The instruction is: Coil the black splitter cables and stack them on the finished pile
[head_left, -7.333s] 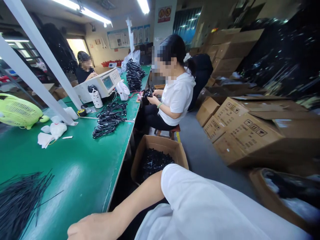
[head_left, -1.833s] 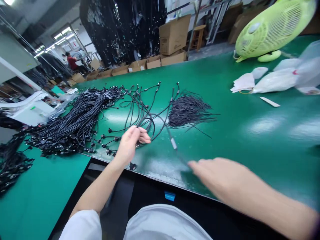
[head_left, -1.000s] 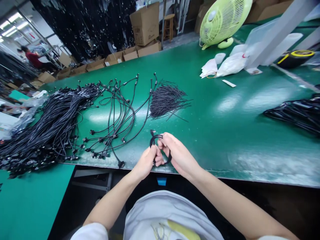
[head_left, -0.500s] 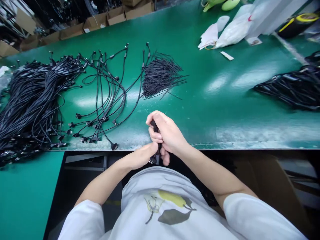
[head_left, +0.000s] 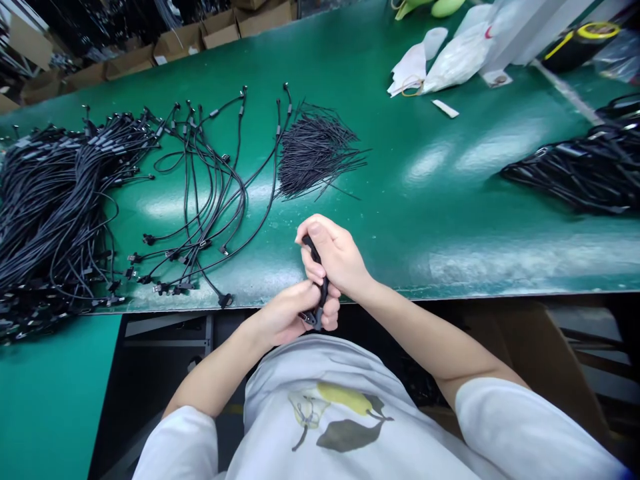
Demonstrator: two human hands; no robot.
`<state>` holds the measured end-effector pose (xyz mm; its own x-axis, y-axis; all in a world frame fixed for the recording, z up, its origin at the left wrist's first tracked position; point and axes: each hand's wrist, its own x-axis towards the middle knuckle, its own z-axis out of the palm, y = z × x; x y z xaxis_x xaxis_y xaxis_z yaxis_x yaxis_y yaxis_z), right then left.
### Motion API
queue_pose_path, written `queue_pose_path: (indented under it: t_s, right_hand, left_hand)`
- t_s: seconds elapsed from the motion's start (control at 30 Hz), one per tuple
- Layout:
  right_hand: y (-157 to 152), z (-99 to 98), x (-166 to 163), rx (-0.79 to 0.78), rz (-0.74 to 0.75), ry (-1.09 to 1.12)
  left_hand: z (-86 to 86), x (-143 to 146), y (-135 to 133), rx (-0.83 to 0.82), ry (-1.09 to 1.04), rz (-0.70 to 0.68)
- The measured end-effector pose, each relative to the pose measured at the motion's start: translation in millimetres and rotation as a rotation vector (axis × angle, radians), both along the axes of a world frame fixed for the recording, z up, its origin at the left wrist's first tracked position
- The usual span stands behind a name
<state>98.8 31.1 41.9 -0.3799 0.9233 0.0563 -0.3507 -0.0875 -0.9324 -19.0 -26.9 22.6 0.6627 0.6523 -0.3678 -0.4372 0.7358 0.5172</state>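
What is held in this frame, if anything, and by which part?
A folded black cable: the right hand is closed around the bundle's middle, and the left hand pinches its lower end, by the connector.

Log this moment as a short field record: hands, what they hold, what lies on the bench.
Right hand: closed around folded black cable
Left hand: pinching the cable's lower end
Bench: green, hands at its near edge
Left of hands: loose cables, big cable heap
Beyond hands: thin black ties
Right: cable bundle
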Motion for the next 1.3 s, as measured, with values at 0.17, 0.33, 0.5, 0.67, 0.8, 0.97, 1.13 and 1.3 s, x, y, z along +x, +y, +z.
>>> queue_pose_path:
  t_s: [0.17,0.33,0.5,0.67,0.8,0.97,1.13,1.3]
  right_hand:
    - [1,-6.4,8,-0.072,0.043,0.016]
    - [1,2.0,12,-0.345,0.097,0.203]
    - [7,4.0,16,-0.302,0.086,0.192]
    - [13,-3.4,44,0.600,-0.138,-0.486]
    - [7,-7.0,63,1.409,-0.002,-1.069]
    - [-2,-17.5,70,1.596,0.205,-1.356]
    - [0,-22.2,77,1.749,0.182,-1.359]
    - [-1,-18.0,76,1.774,0.165,-1.372]
  left_hand:
    - [-3.6,1,2,0.307,0.253,-0.032]
    - [-5.1,3,1,0.213,0.171,-0.081]
    - [3.1,10,2,0.039,0.047,-0.053]
    - [-9.3,3,10,0.190,0.272,0.115]
    - [-14.8,-6,19,0.551,0.643,0.044]
    - [-9.7,-8,22,0.666,0.804,-0.220]
    - [-8.7,-9,22,0.550,0.723,-0.241]
    - [-7.1,-9,26,0.506,0.619,-0.318]
